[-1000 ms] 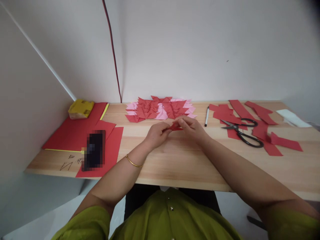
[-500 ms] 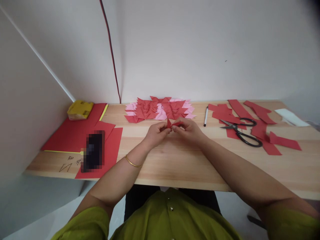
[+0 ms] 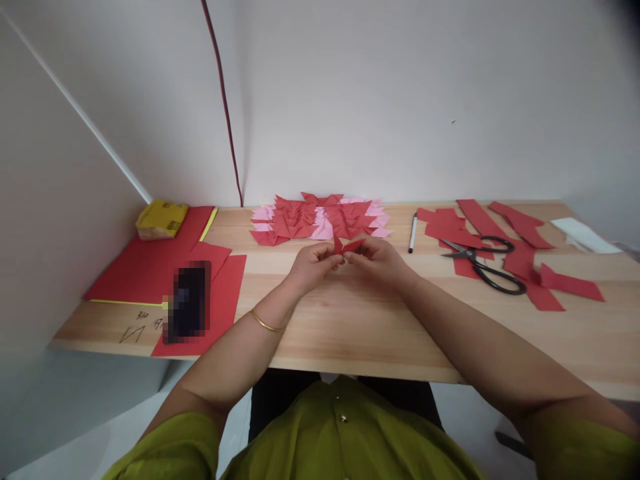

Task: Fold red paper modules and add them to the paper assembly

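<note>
Ideally, the left hand [image 3: 315,268] and right hand [image 3: 379,263], both pinched on the folded red paper [image 3: 354,246], squeeze evenly, without bending its far-pointing tip [image 3: 337,244].

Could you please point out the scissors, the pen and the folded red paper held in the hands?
Scissors [image 3: 471,255]: head view, near the pivot.
Pen [image 3: 413,233]: head view, middle of barrel.
Folded red paper [image 3: 353,247]: head view, its right-hand flap.

An olive-green shirt [image 3: 320,443] with small shiny buttons [image 3: 343,419] down the front — its loose sleeves [image 3: 175,443] end near the elbows. A thin gold bracelet [image 3: 265,325] circles the left forearm [image 3: 237,363], and the trousers [image 3: 280,393] are black.
</note>
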`<state>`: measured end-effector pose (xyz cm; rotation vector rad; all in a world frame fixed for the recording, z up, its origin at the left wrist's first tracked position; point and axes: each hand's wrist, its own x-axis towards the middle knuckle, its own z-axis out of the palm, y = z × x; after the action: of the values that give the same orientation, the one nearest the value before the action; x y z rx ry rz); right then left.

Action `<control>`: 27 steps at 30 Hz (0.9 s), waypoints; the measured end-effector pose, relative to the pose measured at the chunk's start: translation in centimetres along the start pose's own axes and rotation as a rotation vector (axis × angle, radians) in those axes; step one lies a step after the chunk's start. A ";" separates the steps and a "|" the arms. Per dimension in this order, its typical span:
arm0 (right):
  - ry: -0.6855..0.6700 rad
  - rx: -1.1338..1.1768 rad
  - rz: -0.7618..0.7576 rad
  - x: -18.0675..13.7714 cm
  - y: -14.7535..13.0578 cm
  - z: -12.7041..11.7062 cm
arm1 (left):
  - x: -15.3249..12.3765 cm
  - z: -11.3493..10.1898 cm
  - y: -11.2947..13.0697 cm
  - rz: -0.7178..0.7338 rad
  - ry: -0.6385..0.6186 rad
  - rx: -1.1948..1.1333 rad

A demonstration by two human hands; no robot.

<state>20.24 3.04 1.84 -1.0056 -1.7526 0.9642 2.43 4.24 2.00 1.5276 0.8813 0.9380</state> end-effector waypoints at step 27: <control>0.015 -0.248 -0.150 -0.1 -0.7 0.3 | -0.1 -0.3 -0.3 0.230 -0.004 0.544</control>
<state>19.79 2.61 2.37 -1.0150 -1.9379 0.6554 2.06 4.31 1.74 2.1301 1.0260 0.8980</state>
